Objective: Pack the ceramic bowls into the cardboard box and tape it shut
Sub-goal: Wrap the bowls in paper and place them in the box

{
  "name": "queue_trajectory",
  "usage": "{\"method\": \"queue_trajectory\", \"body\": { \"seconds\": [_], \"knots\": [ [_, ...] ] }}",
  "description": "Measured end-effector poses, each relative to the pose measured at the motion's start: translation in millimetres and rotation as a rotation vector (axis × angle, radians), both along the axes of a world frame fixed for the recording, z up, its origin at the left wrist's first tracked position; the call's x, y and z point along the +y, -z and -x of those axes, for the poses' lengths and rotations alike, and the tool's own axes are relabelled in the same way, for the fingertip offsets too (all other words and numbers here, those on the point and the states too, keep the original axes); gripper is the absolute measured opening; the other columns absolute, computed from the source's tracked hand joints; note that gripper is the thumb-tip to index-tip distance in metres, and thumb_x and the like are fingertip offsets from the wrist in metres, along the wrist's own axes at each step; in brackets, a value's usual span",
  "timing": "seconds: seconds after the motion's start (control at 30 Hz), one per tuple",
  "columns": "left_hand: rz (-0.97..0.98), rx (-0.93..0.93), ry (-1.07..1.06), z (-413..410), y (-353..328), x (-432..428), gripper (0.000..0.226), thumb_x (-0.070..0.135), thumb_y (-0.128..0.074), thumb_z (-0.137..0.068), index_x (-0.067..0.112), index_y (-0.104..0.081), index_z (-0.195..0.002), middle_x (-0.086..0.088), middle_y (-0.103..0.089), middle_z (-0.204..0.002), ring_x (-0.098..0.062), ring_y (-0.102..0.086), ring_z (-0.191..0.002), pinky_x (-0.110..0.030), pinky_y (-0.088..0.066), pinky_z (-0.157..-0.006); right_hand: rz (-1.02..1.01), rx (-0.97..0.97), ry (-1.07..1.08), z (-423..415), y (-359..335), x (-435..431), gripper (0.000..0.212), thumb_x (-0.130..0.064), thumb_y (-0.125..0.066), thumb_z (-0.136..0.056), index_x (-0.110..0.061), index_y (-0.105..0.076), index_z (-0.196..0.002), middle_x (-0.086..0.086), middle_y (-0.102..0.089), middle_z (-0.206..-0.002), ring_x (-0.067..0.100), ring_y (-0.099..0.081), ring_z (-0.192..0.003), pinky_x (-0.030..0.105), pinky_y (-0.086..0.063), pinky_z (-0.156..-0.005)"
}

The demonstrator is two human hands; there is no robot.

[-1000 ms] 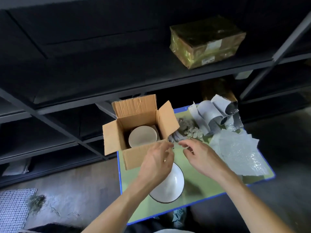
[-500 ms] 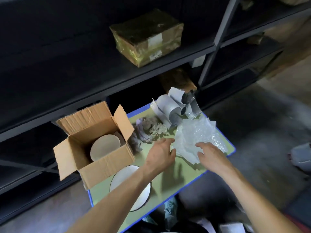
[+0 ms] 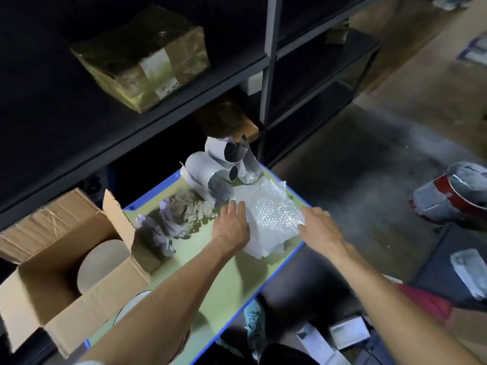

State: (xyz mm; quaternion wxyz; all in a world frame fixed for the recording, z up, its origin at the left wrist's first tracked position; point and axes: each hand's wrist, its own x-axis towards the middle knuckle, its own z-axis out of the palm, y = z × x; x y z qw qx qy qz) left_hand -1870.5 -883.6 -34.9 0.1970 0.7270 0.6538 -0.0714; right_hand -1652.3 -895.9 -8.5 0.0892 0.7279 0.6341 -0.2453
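Note:
An open cardboard box (image 3: 66, 299) stands at the left end of a green mat, flaps up, with a pale ceramic bowl (image 3: 102, 262) inside it. A white bowl with a dark rim (image 3: 129, 309) lies on the mat just in front of the box, mostly hidden under my left forearm. My left hand (image 3: 232, 225) rests flat on the left edge of a stack of bubble wrap sheets (image 3: 268, 214). My right hand (image 3: 319, 227) lies on the stack's right edge, fingers over the top sheet.
Curled grey foam sheets (image 3: 213, 172) and crumpled paper padding (image 3: 174, 217) lie at the back of the green mat (image 3: 237, 275). Dark metal shelving (image 3: 266, 75) with a taped parcel (image 3: 145, 56) rises behind. Wrapped items (image 3: 453, 193) lie on the floor at right.
The view swung right and the box slid to the left of frame. Both hands left the box and moved right onto the bubble wrap.

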Motion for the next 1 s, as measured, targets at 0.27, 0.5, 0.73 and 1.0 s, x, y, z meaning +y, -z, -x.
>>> {"method": "queue_trajectory", "body": {
  "seconds": [0.27,0.5,0.73,1.0],
  "knots": [
    [-0.030,0.008,-0.057,-5.2,14.9,15.2,0.045,0.020,-0.052,-0.095,0.008,-0.037,-0.136,-0.011,-0.046,-0.130,-0.029,-0.045,-0.118,-0.039,-0.045,-0.096,-0.069,0.058,0.060,6.8,6.8,8.2,0.037,-0.021,-0.056,-0.097,-0.014,-0.046,-0.132,0.008,-0.054,-0.131,0.030,-0.054,-0.120,0.038,-0.045,-0.092],
    [-0.149,-0.071,-0.117,2.0,6.4,16.5,0.037,0.006,-0.049,-0.093,0.012,-0.052,-0.129,-0.007,-0.056,-0.122,-0.027,-0.050,-0.111,-0.037,-0.047,-0.090,-0.129,0.248,0.115,12.7,-4.1,10.1,0.033,-0.010,-0.051,-0.094,-0.019,-0.055,-0.125,0.002,-0.056,-0.129,0.026,-0.056,-0.116,0.036,-0.046,-0.092],
    [-0.208,-0.158,-0.238,19.0,-6.1,16.9,0.030,0.005,-0.051,-0.091,0.012,-0.070,-0.114,-0.008,-0.066,-0.112,-0.028,-0.060,-0.102,-0.039,-0.051,-0.091,-0.155,0.298,0.112,13.3,-20.2,15.3,0.042,0.000,-0.041,-0.086,-0.021,-0.055,-0.119,0.007,-0.065,-0.113,0.030,-0.055,-0.096,0.035,-0.045,-0.077],
    [-0.237,-0.455,-0.416,35.2,-30.2,2.6,0.016,0.006,-0.052,-0.089,0.011,-0.068,-0.087,-0.004,-0.069,-0.089,-0.024,-0.065,-0.078,-0.028,-0.047,-0.065,0.001,0.482,0.129,12.4,-39.6,16.9,0.036,-0.020,-0.054,-0.082,-0.034,-0.060,-0.115,-0.014,-0.063,-0.100,0.014,-0.061,-0.097,0.034,-0.051,-0.083]
  ]
}}
